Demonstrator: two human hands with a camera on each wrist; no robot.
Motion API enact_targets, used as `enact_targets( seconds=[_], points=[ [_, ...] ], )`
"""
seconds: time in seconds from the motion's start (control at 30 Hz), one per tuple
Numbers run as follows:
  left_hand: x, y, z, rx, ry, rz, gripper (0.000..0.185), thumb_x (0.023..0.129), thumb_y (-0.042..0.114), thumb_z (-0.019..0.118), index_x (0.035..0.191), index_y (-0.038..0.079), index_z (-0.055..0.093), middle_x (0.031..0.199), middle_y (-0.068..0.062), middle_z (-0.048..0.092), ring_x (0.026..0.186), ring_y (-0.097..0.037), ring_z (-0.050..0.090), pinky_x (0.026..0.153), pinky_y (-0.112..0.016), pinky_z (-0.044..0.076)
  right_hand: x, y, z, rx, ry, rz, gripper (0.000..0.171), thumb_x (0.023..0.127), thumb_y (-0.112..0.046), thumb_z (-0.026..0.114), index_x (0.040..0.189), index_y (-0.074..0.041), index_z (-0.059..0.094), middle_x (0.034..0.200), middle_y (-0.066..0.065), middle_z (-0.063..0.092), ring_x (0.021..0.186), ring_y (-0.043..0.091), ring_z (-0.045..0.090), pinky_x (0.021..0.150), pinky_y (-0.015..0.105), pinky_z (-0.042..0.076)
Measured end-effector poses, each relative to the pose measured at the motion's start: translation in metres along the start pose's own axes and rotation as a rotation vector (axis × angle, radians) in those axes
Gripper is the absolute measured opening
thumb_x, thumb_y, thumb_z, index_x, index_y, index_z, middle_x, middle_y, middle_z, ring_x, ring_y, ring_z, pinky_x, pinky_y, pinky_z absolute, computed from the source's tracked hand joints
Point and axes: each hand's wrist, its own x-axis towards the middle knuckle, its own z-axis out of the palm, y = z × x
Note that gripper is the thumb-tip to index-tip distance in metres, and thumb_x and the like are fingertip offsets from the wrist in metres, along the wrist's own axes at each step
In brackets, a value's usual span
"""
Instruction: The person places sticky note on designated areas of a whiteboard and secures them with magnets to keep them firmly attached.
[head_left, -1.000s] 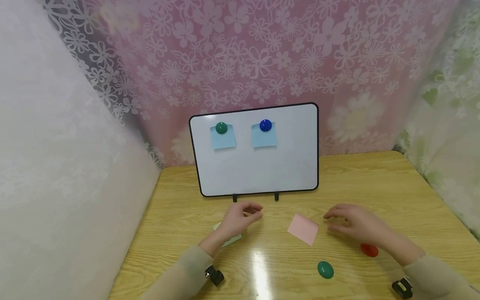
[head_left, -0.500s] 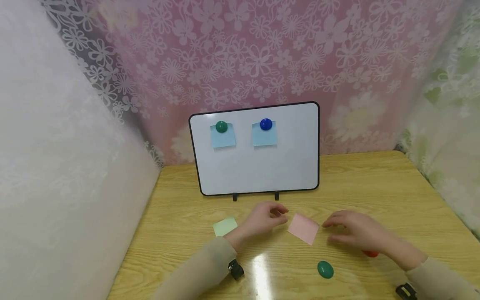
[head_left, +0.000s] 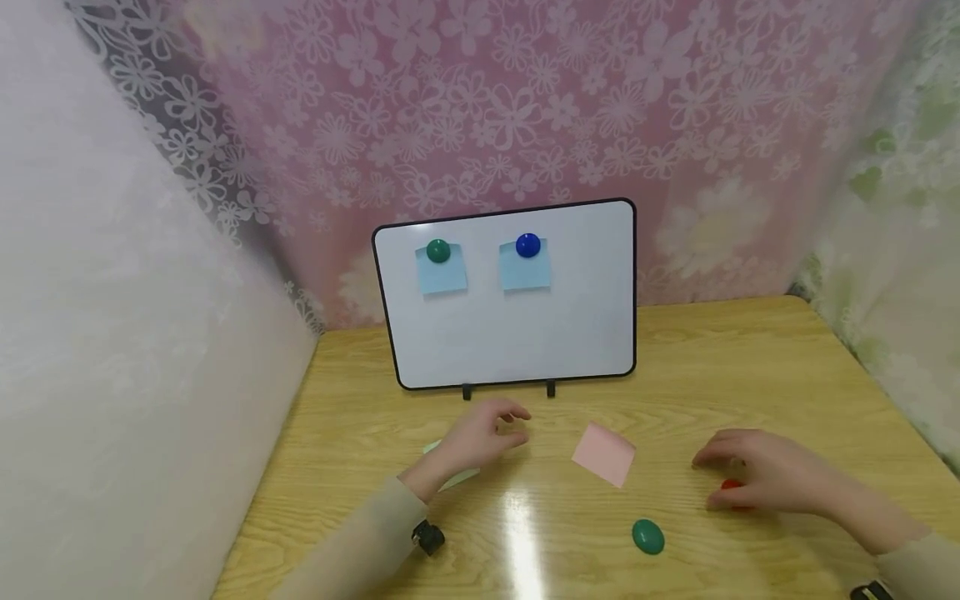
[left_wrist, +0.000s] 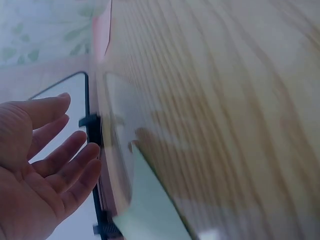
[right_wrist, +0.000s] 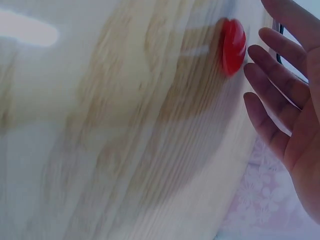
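Note:
My left hand (head_left: pixel 480 435), fingers loosely bent, hovers above the table and partly covers a pale green sticky note (head_left: pixel 459 478). That note (left_wrist: pixel 152 205) shows below the palm in the left wrist view. Over on the right, my right hand (head_left: pixel 772 472) is above a round red magnet (head_left: pixel 731 486), which it partly hides. In the right wrist view the red magnet (right_wrist: pixel 234 47) lies on the table just off the spread fingertips. A pink sticky note (head_left: pixel 604 454) lies between the hands. Nearer the front is a green magnet (head_left: pixel 648 537).
A whiteboard (head_left: pixel 517 342) on small black feet stands at the back. A green magnet (head_left: pixel 438 251) and a blue magnet (head_left: pixel 528 245) each hold a blue sticky note on it. Walls covered in floral cloth (head_left: pixel 510 108) enclose the wooden table (head_left: pixel 360 400).
My left hand went right toward the pink note, then came back left over the green note. My right hand has shifted right, away from the pink note, to above the red magnet.

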Motion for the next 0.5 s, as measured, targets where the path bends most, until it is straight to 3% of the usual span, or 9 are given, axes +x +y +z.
enact_targets(
  seconds=[0.23, 0.5],
  points=[
    [-0.015, -0.016, -0.019, 0.069, 0.014, 0.02, 0.031, 0.099, 0.017, 0.08, 0.128, 0.007, 0.076, 0.13, -0.006, 0.071, 0.115, -0.028, 0.067, 0.096, -0.041, 0.056, -0.01, 0.003, -0.007, 0.019, -0.022, 0.01, 0.042, 0.084, -0.057, 0.088, 0.115, -0.03, 0.078, 0.11, -0.022, 0.068, 0.097, 0.004, 0.066, 0.078, 0.032, 0.057],
    [-0.028, -0.032, -0.031, 0.278, 0.059, 0.0, 0.038, 0.093, 0.017, 0.086, 0.129, 0.011, 0.075, 0.129, -0.005, 0.068, 0.118, -0.027, 0.065, 0.1, -0.047, 0.054, -0.013, 0.006, -0.011, 0.094, -0.117, 0.028, 0.041, 0.081, -0.053, 0.092, 0.112, -0.03, 0.077, 0.108, -0.024, 0.066, 0.094, 0.002, 0.064, 0.078, 0.032, 0.057]
  ],
)
